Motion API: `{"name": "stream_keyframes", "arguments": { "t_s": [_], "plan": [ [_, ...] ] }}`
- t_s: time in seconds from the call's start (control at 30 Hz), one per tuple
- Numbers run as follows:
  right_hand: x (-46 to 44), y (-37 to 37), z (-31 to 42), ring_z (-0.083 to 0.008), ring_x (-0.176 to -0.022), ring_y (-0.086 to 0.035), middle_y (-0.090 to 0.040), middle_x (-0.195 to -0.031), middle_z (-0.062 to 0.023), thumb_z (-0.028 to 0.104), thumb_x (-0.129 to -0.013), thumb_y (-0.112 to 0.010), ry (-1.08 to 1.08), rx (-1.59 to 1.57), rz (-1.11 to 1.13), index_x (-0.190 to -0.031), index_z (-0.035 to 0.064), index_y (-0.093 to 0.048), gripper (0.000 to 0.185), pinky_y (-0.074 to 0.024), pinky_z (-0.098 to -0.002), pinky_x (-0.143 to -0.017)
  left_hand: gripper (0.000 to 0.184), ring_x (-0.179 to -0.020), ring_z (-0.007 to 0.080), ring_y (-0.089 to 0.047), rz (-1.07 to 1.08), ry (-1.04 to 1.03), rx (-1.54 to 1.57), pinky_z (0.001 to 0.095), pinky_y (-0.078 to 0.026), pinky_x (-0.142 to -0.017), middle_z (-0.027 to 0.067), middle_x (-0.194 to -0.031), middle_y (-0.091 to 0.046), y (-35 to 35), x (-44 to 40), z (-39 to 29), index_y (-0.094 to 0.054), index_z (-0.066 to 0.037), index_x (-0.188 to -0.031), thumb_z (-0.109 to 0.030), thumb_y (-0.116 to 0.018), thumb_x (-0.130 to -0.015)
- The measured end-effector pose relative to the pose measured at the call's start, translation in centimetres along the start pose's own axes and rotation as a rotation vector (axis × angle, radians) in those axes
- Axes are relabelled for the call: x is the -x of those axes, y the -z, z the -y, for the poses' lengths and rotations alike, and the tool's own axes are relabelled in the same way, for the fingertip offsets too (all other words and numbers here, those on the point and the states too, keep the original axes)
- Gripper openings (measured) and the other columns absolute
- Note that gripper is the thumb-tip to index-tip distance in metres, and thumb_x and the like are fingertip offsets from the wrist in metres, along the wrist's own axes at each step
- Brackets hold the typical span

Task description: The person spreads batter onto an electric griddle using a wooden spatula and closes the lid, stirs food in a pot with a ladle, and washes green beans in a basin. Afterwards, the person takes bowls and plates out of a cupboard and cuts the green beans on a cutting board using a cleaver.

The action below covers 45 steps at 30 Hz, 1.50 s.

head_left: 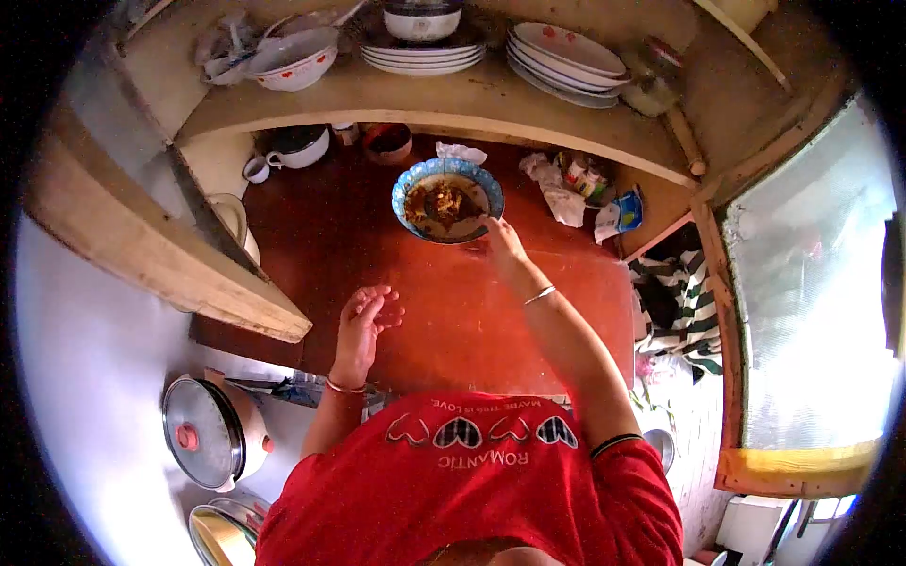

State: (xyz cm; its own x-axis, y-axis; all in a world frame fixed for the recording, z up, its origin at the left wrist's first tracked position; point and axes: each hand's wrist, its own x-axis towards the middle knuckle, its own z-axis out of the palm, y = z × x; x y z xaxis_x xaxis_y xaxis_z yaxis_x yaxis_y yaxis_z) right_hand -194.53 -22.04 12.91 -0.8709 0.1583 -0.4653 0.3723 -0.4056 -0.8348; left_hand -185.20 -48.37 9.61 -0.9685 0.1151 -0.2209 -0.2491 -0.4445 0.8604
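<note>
A blue-rimmed bowl [406, 219] with brown and yellowish food in it stands on the red-brown table [453, 321]. My right hand [502, 240] is at the bowl's near right rim, its fingers closed on the edge. The fingertips are partly hidden there. To the left and nearer my body, my left hand [364, 319] is raised over the table with loosely bent fingers apart and nothing in it.
A shelf [425, 104] with stacked plates [423, 58] and bowls overhangs the table's back. Behind stand a white mug [300, 151] and a brown pot [388, 143]. Packets [619, 215] lie at right. A wooden beam [170, 241] juts in at left, above a lidded cooker [203, 434].
</note>
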Motion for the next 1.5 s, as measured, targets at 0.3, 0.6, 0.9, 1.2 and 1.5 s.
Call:
{"name": "stream_keyframes", "arguments": {
  "t_s": [0.3, 0.6, 0.9, 1.2, 1.5],
  "plan": [
    [10.7, 3.7, 14.8, -0.0089, -0.054, -0.056, -0.062, -0.065, -0.0052, 0.007, -0.093, -0.049, 0.799, 0.754, -0.052, -0.094, -0.0025, -0.062, 0.016, -0.0429, -0.0247, -0.045, 0.021, -0.077, 0.0187, -0.063, 0.060, -0.097, -0.138, 0.0298, -0.051, -0.067, 0.0089, -0.099, -0.062, -2.5, -2.3, -1.4, -0.056, -0.002, -0.108, -0.016, -0.053, -0.092],
    [-0.3, 4.9, 29.9, -0.0201, -0.061, -0.061, -0.063, -0.075, -0.0153, 0.035, -0.083, -0.061, 0.807, 1.066, -0.492, -0.094, -0.0055, -0.064, 0.042, -0.0468, -0.0306, -0.050, 0.017, -0.082, 0.0151, -0.063, 0.408, -0.527, -0.192, 0.0249, -0.049, -0.069, 0.0099, -0.102, -0.062, -11.1, -3.1, -6.3, -0.054, 0.000, -0.109, -0.003, -0.048, -0.093],
    [-4.2, 5.4, 34.7, -0.0269, -0.080, -0.065, -0.067, -0.079, -0.0157, 0.038, -0.069, -0.070, 0.822, 1.569, -0.505, -0.087, 0.0022, -0.068, 0.040, -0.0523, -0.0334, -0.070, 0.017, -0.080, 0.0145, -0.062, 0.403, -0.440, -0.225, 0.0266, -0.049, -0.069, 0.0090, -0.102, -0.060, -11.3, -3.0, -6.6, -0.053, 0.000, -0.108, -0.004, -0.048, -0.093],
    [-7.7, 8.3, 37.4, -0.0227, -0.067, -0.065, -0.062, -0.071, -0.0104, 0.012, -0.081, -0.058, 1.035, 1.661, -0.238, -0.092, 0.0004, -0.057, 0.016, -0.0550, -0.0320, -0.057, 0.017, -0.079, 0.0157, -0.062, 0.393, -0.466, -0.181, 0.0286, -0.049, -0.069, 0.0090, -0.101, -0.061, -12.5, -3.6, -7.5, -0.054, -0.003, -0.107, -0.012, -0.051, -0.093],
    [13.0, 6.2, 25.0, -0.0188, -0.075, -0.060, -0.059, -0.091, -0.0103, 0.007, -0.085, -0.052, 0.885, 0.175, -0.122, -0.107, -0.0014, -0.054, 0.024, -0.0542, -0.0309, -0.058, 0.016, -0.080, 0.0144, -0.062, 0.472, -0.389, -0.213, 0.0267, -0.049, -0.070, 0.0080, -0.102, -0.060, -12.4, -2.5, -6.1, -0.054, -0.001, -0.107, -0.008, -0.048, -0.094]
  ]
}}
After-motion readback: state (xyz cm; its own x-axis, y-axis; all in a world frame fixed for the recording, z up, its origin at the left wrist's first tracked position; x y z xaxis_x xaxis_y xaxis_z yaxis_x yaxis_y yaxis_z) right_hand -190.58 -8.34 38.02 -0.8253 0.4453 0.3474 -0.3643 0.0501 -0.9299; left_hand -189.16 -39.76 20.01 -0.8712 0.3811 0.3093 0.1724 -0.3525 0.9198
